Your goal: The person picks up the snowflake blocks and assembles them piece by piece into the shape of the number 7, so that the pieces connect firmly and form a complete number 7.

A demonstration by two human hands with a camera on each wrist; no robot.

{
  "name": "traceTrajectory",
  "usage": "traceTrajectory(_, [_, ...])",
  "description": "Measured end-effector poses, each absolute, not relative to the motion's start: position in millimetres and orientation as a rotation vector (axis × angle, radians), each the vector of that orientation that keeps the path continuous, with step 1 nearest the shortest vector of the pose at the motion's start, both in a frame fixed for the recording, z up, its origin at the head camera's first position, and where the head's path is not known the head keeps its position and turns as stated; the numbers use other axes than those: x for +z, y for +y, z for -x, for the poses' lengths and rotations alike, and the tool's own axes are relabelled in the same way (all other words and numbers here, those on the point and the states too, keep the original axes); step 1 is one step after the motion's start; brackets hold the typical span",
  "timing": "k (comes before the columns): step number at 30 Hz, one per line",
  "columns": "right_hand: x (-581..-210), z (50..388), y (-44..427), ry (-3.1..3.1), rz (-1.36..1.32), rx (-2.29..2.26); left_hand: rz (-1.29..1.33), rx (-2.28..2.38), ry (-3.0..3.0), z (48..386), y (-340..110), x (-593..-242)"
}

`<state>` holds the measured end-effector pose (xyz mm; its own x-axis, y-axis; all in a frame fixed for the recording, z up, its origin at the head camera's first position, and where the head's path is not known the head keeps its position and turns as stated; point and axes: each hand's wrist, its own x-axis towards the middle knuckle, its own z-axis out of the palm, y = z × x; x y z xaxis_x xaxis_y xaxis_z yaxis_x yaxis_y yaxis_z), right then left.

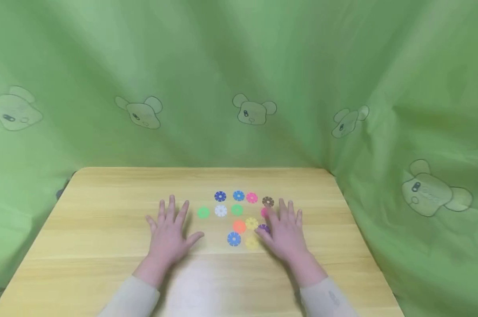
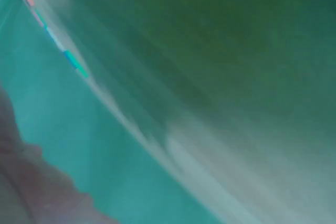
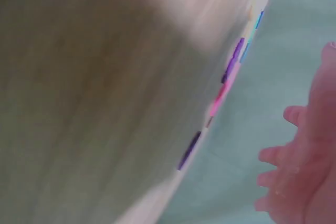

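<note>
My left hand (image 1: 168, 238) is spread with straight fingers to the left of a group of notched plastic interlocking discs, holding nothing. My right hand (image 1: 287, 237), likewise spread, is at the group's right edge. Its fingers partly cover a pink disc (image 1: 264, 212) and a purple disc (image 1: 264, 227); whether they touch cannot be told. Near its index fingertip lies a brown disc (image 1: 268, 199). A green disc (image 1: 203, 212) is closest to the left hand. Between the hands lie a white disc (image 1: 217, 211), an orange disc (image 1: 239, 226) and a blue disc (image 1: 231, 239).
The discs lie flat on a light wooden table (image 1: 104, 211). A dark blue disc (image 1: 216, 196) and a pink disc (image 1: 248, 197) are in the back row. A green curtain (image 1: 199, 88) with mouse-like faces hangs behind and beside the table.
</note>
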<state>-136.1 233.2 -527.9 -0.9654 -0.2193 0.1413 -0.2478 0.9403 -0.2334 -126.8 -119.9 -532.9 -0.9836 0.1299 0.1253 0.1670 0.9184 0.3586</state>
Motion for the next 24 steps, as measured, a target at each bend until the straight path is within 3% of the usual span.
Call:
traceTrajectory(4, [-523, 133, 230, -3.004, -0.388, 0.416, 0.233, -0.664, -2.977, 140, -112, -531])
traceTrajectory(11, [-518, 114, 202, -3.085, -0.671, 0.379, 0.250, -0.752, -3.077, 170, -92, -531])
traceTrajectory(24, [-521, 105, 194, -3.196, -0.522, 0.412, 0.275, -0.473, -3.217, 189, -68, -529])
